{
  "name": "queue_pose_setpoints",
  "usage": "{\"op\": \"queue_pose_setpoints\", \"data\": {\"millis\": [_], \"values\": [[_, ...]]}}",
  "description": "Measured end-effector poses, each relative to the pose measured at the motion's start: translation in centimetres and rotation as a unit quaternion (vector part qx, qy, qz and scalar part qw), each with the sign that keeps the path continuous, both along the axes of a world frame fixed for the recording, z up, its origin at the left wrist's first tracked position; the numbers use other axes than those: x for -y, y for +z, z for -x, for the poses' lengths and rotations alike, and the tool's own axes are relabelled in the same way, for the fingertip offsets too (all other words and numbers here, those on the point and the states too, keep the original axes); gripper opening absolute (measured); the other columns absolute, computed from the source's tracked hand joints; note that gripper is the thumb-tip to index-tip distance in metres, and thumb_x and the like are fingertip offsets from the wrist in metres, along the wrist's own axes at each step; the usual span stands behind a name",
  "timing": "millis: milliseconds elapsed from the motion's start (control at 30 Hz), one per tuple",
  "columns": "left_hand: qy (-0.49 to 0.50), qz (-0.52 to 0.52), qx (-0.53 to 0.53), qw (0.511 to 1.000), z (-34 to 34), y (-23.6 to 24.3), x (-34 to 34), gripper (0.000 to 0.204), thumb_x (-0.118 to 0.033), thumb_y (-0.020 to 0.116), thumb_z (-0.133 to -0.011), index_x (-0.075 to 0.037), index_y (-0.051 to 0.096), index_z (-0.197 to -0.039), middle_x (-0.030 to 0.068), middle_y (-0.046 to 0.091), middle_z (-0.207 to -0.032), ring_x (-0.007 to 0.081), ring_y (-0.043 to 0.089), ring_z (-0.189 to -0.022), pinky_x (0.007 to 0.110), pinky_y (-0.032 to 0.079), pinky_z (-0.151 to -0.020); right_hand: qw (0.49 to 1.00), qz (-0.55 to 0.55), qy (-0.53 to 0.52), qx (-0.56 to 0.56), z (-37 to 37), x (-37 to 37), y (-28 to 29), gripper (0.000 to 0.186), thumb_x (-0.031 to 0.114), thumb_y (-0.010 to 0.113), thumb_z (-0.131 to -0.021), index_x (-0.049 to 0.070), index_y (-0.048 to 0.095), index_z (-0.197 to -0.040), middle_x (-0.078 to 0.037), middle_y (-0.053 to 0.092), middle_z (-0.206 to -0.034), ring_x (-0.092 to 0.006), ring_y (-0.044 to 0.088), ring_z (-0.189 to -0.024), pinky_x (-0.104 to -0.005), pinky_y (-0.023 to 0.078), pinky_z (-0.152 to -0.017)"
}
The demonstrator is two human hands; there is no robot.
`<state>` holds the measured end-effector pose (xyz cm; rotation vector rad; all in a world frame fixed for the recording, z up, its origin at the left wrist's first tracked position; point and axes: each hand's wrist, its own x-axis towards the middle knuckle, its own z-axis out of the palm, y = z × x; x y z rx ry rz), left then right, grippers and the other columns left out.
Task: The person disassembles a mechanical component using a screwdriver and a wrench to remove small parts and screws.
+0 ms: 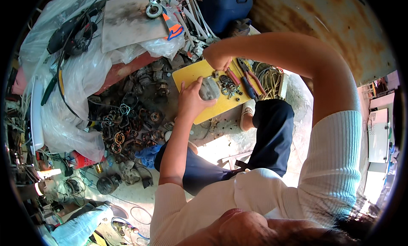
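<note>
cluttered workshop floor, scrap motor parts (131, 127) heaped left. yellow board (212, 91) ahead. left hand (191, 99) wrapped around grey round part (209, 89) on board. right hand (216, 58) fisted above it, contents hidden. pliers (248, 82), washers (228, 86) beside.

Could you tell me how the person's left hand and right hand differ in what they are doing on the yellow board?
The left hand is spread around a round grey metal part, holding it on the yellow board; the right hand is closed in a fist at the board's far edge. What the right hand grips is hidden, while the left hand's part shows plainly. Both are bare and over the board.
</note>
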<state>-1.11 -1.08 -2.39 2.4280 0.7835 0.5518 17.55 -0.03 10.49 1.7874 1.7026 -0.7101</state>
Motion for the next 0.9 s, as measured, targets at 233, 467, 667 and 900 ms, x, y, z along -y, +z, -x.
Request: {"op": "queue_pose_setpoints", "data": {"millis": [233,467,667,900], "values": [[0.027,0.203,0.004,0.979,-0.1,0.2,-2.2,0.088,-0.052,0.083,-0.069,0.001,0.059,-0.136,0.0220,0.069,-0.119,0.0291,0.067,-0.112,0.037,0.052,-0.095,0.954,-0.256,-0.083,-0.132,-1.1,7.1,-7.3,0.035,0.005,0.062,-0.075,0.013,0.076,-0.107,-0.019,0.073,-0.095,-0.0381,0.070,-0.095,-0.0439,0.056,-0.080],[0.052,0.131,-0.036,0.989,-0.3,1.8,1.0,0.108,-0.056,0.083,-0.064,-0.006,0.042,-0.150,0.0247,0.063,-0.127,0.0479,0.050,-0.129,0.050,0.042,-0.109,0.963,-0.230,-0.086,-0.115,-2.2,8.6,-5.6,0.033,0.007,0.062,-0.078,0.005,0.072,-0.108,-0.020,0.072,-0.092,-0.0379,0.070,-0.091,-0.0450,0.056,-0.079],[0.024,0.116,0.051,0.992,-0.7,0.8,0.9,0.104,-0.043,0.087,-0.065,-0.011,0.041,-0.152,0.0217,0.057,-0.140,0.0479,0.042,-0.138,0.052,0.037,-0.113,0.985,-0.106,-0.093,-0.104,-1.6,6.1,0.5,0.021,0.007,0.060,-0.080,-0.002,0.071,-0.095,-0.017,0.072,-0.080,-0.0321,0.072,-0.073,-0.0422,0.057,-0.066],[-0.041,0.072,0.084,0.993,-0.5,-0.3,0.3,0.095,-0.033,0.087,-0.066,-0.005,0.043,-0.146,0.0189,0.061,-0.131,0.0343,0.054,-0.127,0.054,0.019,-0.121,0.972,0.124,-0.186,-0.078,-2.4,-2.1,1.2,0.016,0.001,0.068,-0.084,0.000,0.066,-0.099,-0.005,0.071,-0.089,-0.0123,0.072,-0.076,-0.0232,0.049,-0.050]]}}
